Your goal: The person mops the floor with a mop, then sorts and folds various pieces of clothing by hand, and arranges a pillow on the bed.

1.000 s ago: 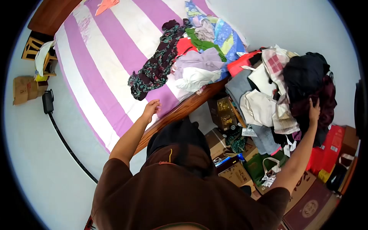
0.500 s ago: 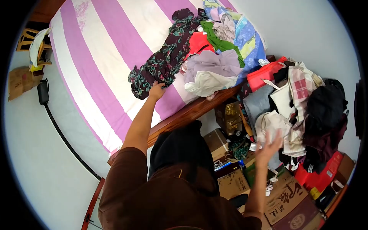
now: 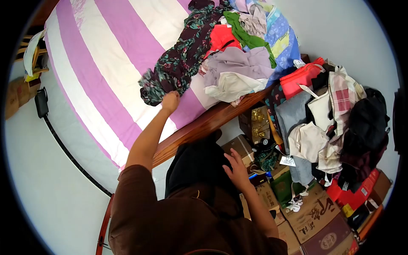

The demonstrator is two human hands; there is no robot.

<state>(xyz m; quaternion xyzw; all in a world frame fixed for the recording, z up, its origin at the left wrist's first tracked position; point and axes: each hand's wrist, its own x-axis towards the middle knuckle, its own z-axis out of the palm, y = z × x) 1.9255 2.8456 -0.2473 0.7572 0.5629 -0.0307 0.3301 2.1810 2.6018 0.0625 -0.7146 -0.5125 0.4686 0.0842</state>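
My left hand (image 3: 171,102) is closed on the near edge of the dark floral garment (image 3: 180,59), which lies stretched over the striped bed. The garment's near end is blurred by motion. Beside it are a red cloth (image 3: 223,38), a green cloth (image 3: 250,38), a light purple garment (image 3: 242,63) and a white one (image 3: 231,89). My right hand (image 3: 236,168) hangs in front of the dark trousers, fingers apart, holding nothing.
The wooden bed edge (image 3: 208,121) runs between me and the mattress. On the right, a clothes pile (image 3: 310,140) stands above cardboard boxes (image 3: 312,212) and a red box (image 3: 357,189). A black cable (image 3: 70,153) is at the left.
My left hand has gone from empty to gripping the floral garment, whose near end has shifted. My right hand has left the dark clothes on the pile and moved left towards my body.
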